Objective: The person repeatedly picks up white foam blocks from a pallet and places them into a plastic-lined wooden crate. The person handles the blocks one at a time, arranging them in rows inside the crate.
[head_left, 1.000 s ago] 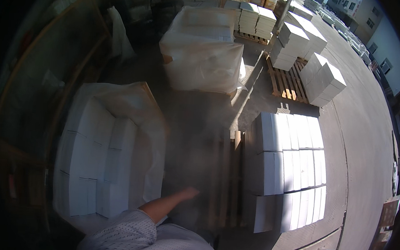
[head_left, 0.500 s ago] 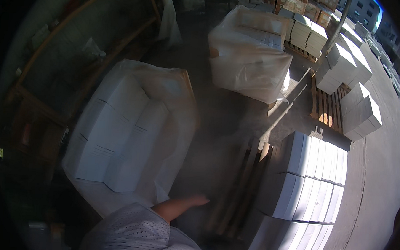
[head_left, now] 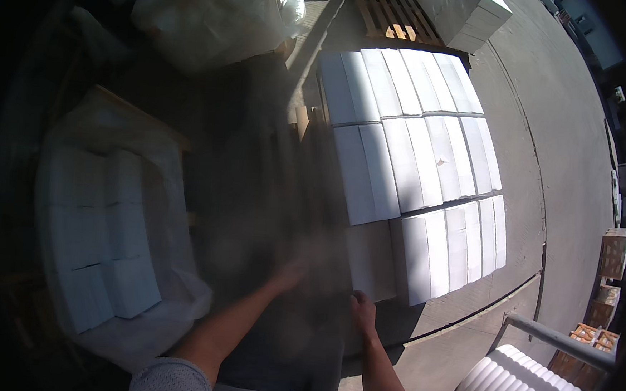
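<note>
Right hand (head_left: 363, 310) touching near corner of white block stack (head_left: 414, 180); left hand (head_left: 288, 274) blurred, beside stack; grips indiscernible.

Left hand (head_left: 288, 274) motion-blurred in shadow, fingers indistinct, wrapped stack (head_left: 103, 233) at nine o'clock dim under plastic, white ribbed object (head_left: 523, 387) at five o'clock cut by frame edge.

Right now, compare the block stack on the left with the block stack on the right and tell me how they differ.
The left stack lies in shade under loose clear plastic wrap; the right stack is bare and sunlit. The left stack shows fewer blocks on top; the right stack shows many narrow blocks in rows. The right hand is at the right stack's near corner; the left hand touches neither. Both hold white rectangular blocks.
</note>
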`<state>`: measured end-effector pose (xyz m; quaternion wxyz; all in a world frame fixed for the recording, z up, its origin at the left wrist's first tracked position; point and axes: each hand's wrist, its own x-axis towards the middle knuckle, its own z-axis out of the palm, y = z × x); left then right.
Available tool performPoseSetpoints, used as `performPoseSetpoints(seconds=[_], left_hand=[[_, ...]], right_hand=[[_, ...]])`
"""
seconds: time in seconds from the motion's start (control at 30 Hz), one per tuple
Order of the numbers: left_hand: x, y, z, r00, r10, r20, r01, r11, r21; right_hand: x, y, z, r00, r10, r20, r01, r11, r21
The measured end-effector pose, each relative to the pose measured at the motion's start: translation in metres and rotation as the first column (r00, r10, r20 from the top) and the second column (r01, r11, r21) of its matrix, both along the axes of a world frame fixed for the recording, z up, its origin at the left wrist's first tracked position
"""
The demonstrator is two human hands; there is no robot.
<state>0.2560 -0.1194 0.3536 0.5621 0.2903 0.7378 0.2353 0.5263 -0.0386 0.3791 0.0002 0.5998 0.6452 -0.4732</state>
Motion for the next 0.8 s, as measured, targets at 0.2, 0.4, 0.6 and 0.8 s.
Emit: performPoseSetpoints(seconds=[0.2, 0.4, 0.6, 0.8], left_hand=[[0.065, 0.079, -0.11, 0.969, -0.029, -0.245, 0.084, 0.972, 0.221], [0.082, 0.148, -0.155, 0.947, 0.307, 0.091, -0.319, 0.923, 0.214], [0.109, 0.162, -0.186, 0.822, 0.57, -0.026, -0.541, 0.793, 0.279], [0.102, 0.152, -0.207, 0.863, 0.392, -0.318, -0.238, 0.871, 0.43]], right_hand=[[-0.034, 0.079, -0.086, 0.915, 0.363, 0.174, -0.402, 0.854, 0.329], [-0.075, 0.132, -0.134, 0.708, 0.616, 0.344, -0.653, 0.388, 0.65], [-0.094, 0.129, -0.154, 0.655, 0.567, 0.5, -0.754, 0.44, 0.488], [-0.089, 0.127, -0.193, 0.73, 0.438, 0.524, -0.669, 0.301, 0.68]])
